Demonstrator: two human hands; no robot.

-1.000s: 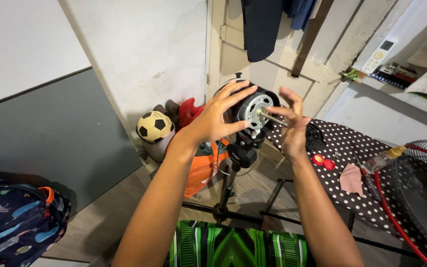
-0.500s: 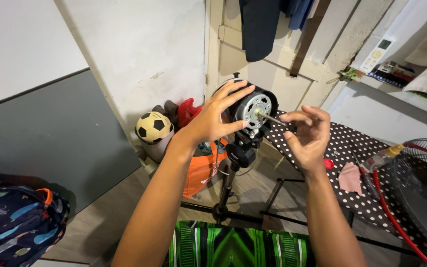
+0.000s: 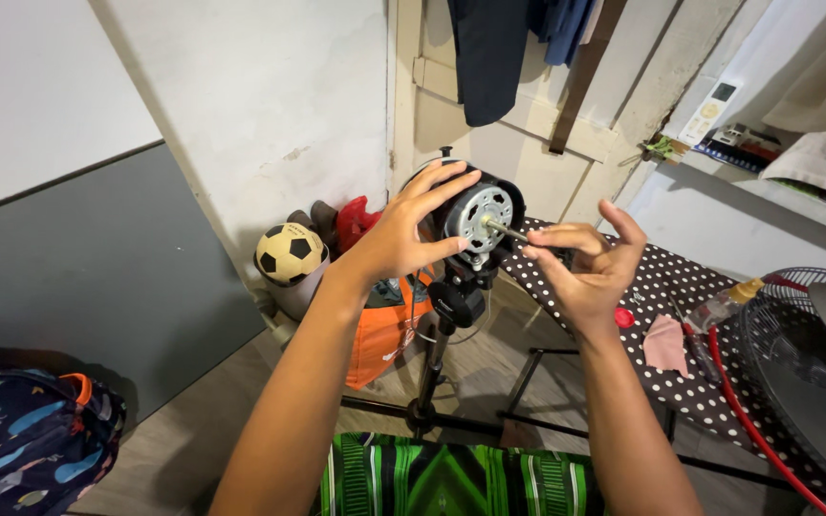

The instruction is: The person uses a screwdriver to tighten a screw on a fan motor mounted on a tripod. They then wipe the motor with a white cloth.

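- Way down at 8 o'clock there's a dark backpack (image 3: 26, 444) with little sea-creature prints, sitting on the floor under the grey wall panel (image 3: 78, 277).
- A bit right of that, around 9 o'clock from the hands, a football (image 3: 289, 253) sits in a bucket, with some shoes (image 3: 341, 222) just behind it against the wall.
- Left hand (image 3: 403, 234) comes up from 7 o'clock and is wrapped over the top and side of the fan motor (image 3: 475, 215), fingers spread wide across the housing, thumb underneath. So it's holding the motor.
- The motor is pretty much dead centre, sitting on a black stand (image 3: 432, 368) that runs down toward 6 o'clock. An orange bag (image 3: 380, 330) is behind the pole.
- The shaft (image 3: 509, 229) pokes out of the motor's face toward 3 o'clock.
- Right hand (image 3: 585, 268) is right at the tip of the shaft, fingers pinched in narrow around the end. Can't tell if there's anything small between the fingertips.
- Further out at 3 to 4 o'clock there's a polka-dot table (image 3: 671, 287) with a pink rag (image 3: 666, 342) and a red cap (image 3: 623, 317) on it.
- Far right, at 4 o'clock, a fan grille (image 3: 810, 373) and a red hose (image 3: 738, 411).
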